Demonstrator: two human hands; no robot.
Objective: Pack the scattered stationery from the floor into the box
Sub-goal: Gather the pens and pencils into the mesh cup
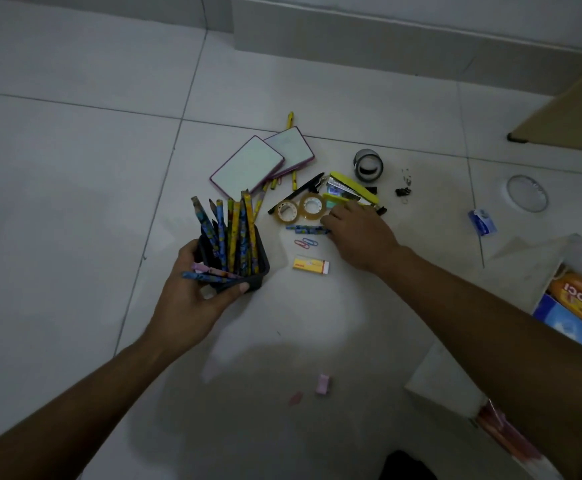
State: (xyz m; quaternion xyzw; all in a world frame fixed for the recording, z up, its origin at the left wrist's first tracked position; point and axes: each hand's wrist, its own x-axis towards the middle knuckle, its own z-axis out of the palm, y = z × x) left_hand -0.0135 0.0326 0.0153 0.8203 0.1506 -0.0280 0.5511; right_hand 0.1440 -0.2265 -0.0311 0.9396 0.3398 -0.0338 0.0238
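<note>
Fingers [213, 292] of the left hand [192, 299] grip a black holder [248, 268] full of pencils [234, 233], pinning two more against its side. Beyond, the right hand [358, 237] lies palm down on the tiled floor [75, 168], fingertips curled onto a blue pencil [303, 229] beside two tape rolls [300, 207] and a yellow stapler [351, 192]. At right sits the open box [524, 268].

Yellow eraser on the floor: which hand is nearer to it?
Right. The right hand reaches down just above and right of the yellow eraser; the left hand, holding the black pencil holder, is farther off to its left.
</note>
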